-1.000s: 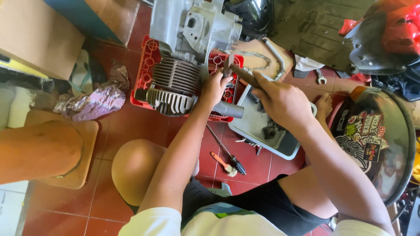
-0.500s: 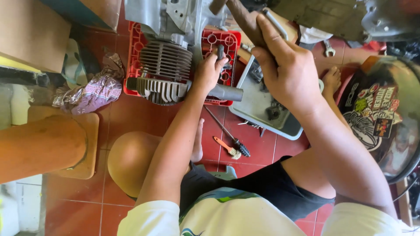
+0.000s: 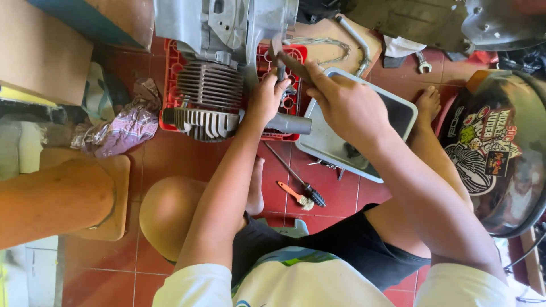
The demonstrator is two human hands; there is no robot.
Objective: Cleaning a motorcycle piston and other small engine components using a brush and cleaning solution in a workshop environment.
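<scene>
Nearest, on the red tiled floor (image 3: 187, 153) between the bent legs: one small brush (image 3: 296, 195) with an orange handle and one black-handled screwdriver (image 3: 296, 175), lying side by side, just apart. Farther right, one grey metal tray (image 3: 327, 139), partly covered by the right forearm, with small dark parts inside too blurred to count. At far right, one dark helmet (image 3: 500, 148) covered in stickers.

Farther on, left hand (image 3: 266, 98) closed around a thin upright tool (image 3: 280, 73), fingers curled together on its shaft. Right hand (image 3: 347, 105) clamped on one brown-handled hammer (image 3: 287, 57), its head just beside the top of the thin tool. Both tools held against one grey engine (image 3: 227, 34) with a finned cylinder (image 3: 207, 99), resting on one red plastic crate (image 3: 278, 57). Left of the crate, one crumpled purple bag (image 3: 122, 128). Farthest right, one small spanner (image 3: 421, 61) on the floor.
</scene>
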